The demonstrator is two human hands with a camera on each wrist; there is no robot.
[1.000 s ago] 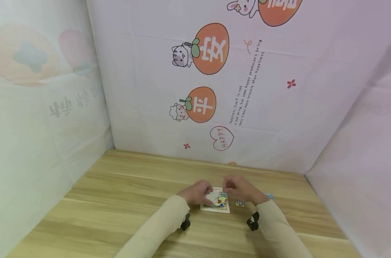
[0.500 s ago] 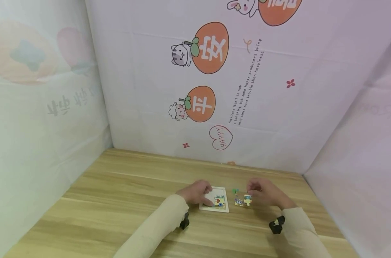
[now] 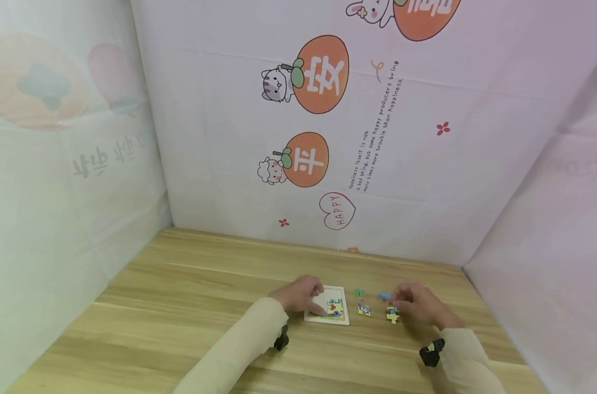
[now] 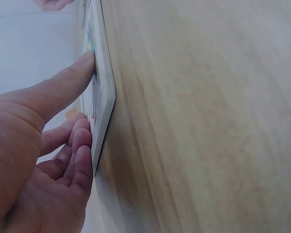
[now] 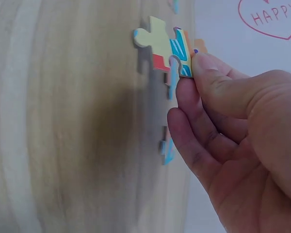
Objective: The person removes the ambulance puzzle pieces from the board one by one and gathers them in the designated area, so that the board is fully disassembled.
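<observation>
A white-rimmed jigsaw tray point(image 3: 345, 319) lies on the table, partly filled with printed pieces. My left hand point(image 3: 299, 294) rests over its left side. In the left wrist view, the thumb point(image 4: 70, 82) extends onto the tray's face and the bent fingers point(image 4: 82, 145) sit at its edge. To the right of the tray, my right hand point(image 3: 420, 302) pinches a yellow jigsaw piece point(image 5: 160, 41) with blue stripes and a red corner. Thumb and fingertips hold it by one side, tilted, with its shadow on the wood below.
Loose jigsaw pieces lie between the tray and my right hand: a green one point(image 3: 359, 293), a yellow-and-purple one point(image 3: 364, 310) and a blue one point(image 3: 384, 296). White printed cloth point(image 3: 406, 219) stands behind the wooden table point(image 3: 204, 284) and along both sides.
My right hand has moved right, from over the tray to beyond the loose pieces, carrying the yellow jigsaw piece. My left hand has stayed on the tray.
</observation>
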